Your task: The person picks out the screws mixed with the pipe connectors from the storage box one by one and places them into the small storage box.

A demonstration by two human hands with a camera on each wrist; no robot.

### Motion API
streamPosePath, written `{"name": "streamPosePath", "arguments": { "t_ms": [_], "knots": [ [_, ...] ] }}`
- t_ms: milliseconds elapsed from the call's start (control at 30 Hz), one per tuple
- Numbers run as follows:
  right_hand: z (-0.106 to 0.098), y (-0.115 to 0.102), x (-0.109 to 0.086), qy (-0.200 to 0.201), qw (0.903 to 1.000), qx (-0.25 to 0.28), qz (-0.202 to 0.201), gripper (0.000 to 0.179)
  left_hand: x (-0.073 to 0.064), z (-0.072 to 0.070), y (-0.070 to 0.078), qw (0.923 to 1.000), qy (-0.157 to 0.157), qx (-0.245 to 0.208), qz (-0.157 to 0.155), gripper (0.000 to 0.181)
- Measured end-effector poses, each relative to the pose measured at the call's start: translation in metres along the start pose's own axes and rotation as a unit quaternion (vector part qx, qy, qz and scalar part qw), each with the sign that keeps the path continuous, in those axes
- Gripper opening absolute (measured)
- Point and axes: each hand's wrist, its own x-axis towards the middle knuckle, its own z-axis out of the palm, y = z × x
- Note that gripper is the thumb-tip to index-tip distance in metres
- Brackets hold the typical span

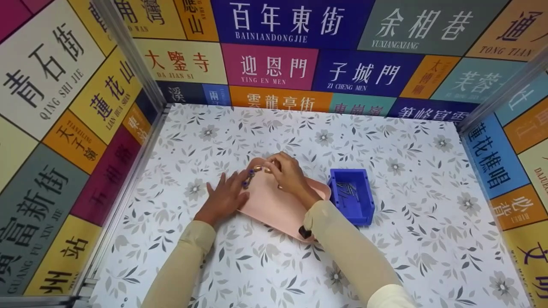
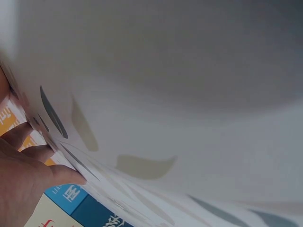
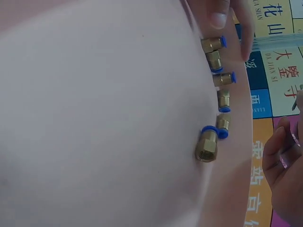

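Observation:
Several brass push-in fittings with blue collars (image 3: 223, 100) lie in a curved row along the inner edge of a pink tray (image 1: 274, 201). My left hand (image 1: 227, 194) rests on the tray's left edge beside them, fingers spread; it also shows in the left wrist view (image 2: 23, 175). Above the tray's far edge is my right hand (image 1: 287, 171), fingers curled, near the end of the row. In the right wrist view that hand (image 3: 286, 175) pinches a thin dark screw (image 3: 295, 106), mostly hidden and cut off by the frame.
A blue bin (image 1: 364, 192) with several thin metal screws (image 1: 346, 190) stands just right of the tray. Flower-patterned cloth (image 1: 205, 145) covers the table. Sign-printed panels (image 1: 274, 68) wall in the back and sides. A small black thing (image 1: 305, 232) sits by the right cuff.

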Motion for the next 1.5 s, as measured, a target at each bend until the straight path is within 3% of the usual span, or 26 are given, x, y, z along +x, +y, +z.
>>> {"name": "streamPosePath", "arguments": {
  "t_ms": [267,767,1233,1500],
  "knots": [
    [-0.021,0.002,-0.004,0.034,0.9992,-0.007,-0.020,0.011,0.000,0.001,0.001,0.9999,-0.007,-0.004,-0.007,0.067],
    [-0.085,0.008,-0.014,0.095,0.9941,-0.031,-0.040,0.011,-0.001,0.000,0.002,0.9996,-0.021,-0.008,-0.018,0.068],
    [-0.151,0.032,-0.044,0.135,0.9871,-0.077,-0.036,0.012,0.001,0.000,0.002,0.9994,-0.024,-0.013,-0.021,0.068],
    [-0.172,0.050,-0.066,0.148,0.9849,-0.087,-0.021,0.010,0.000,0.001,0.002,0.9993,-0.021,-0.020,-0.025,0.069]
  ]
}}
